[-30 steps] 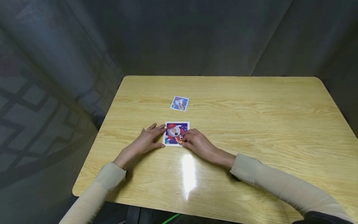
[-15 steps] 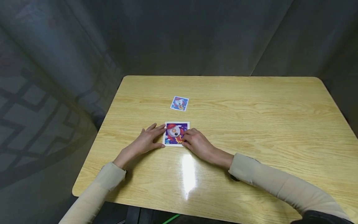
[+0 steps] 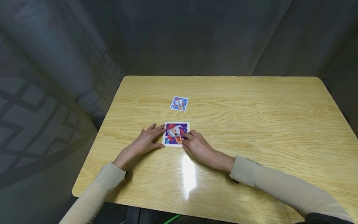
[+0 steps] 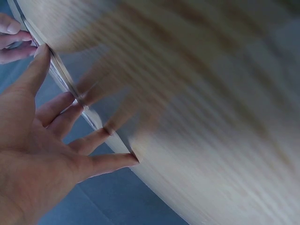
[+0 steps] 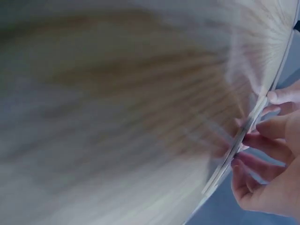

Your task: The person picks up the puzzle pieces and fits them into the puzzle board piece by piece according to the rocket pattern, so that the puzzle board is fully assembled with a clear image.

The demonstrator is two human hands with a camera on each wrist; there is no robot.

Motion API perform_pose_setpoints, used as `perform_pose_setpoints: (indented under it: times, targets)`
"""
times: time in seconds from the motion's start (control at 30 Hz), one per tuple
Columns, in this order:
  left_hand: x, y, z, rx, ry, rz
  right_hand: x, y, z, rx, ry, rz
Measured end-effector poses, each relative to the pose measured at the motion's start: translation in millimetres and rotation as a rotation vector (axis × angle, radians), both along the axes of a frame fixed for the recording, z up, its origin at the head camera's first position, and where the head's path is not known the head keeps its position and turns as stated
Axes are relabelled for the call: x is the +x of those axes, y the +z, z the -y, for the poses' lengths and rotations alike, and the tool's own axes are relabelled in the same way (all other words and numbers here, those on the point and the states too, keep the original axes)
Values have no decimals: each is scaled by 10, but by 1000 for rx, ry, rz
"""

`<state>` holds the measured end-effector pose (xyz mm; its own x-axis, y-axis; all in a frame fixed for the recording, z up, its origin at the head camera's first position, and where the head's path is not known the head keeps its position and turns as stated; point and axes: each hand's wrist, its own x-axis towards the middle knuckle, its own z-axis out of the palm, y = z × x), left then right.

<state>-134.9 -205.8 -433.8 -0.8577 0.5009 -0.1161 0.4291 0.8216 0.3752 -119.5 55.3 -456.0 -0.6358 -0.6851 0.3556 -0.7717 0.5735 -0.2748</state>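
Observation:
A square picture board (image 3: 174,134) with a white border and a cartoon print in purple, red and white lies flat on the table. My left hand (image 3: 144,140) rests along its left side, fingers spread and fairly straight, with fingertips and thumb at the border. At the lower right of the print, my right hand (image 3: 199,148) touches the surface with its extended fingertips, while its other fingers bend underneath. The right hand covers part of the board's right edge. Both wrist views show the board only edge-on, so its seams cannot be made out.
Behind the board lies a smaller, slightly turned card (image 3: 179,103) with a matching picture in paler colours. The wood-grain table (image 3: 260,124) extends far to the right. Dark curtains (image 3: 190,37) hang behind it and on the left.
My right hand's fingers have straightened from a tighter bend and now press on the print, with the hand slightly lower. The left hand and both pictures hold nearly the same place.

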Motion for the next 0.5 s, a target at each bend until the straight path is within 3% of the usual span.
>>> perform_pose_setpoints:
  times: [0.2,0.5]
  targets:
    - [6,9,0,-9,2,-8,58,27,-85,57,22,0]
    - [-16,27,-28,-5,-6,-5,-43,29,-128,-76,8,208]
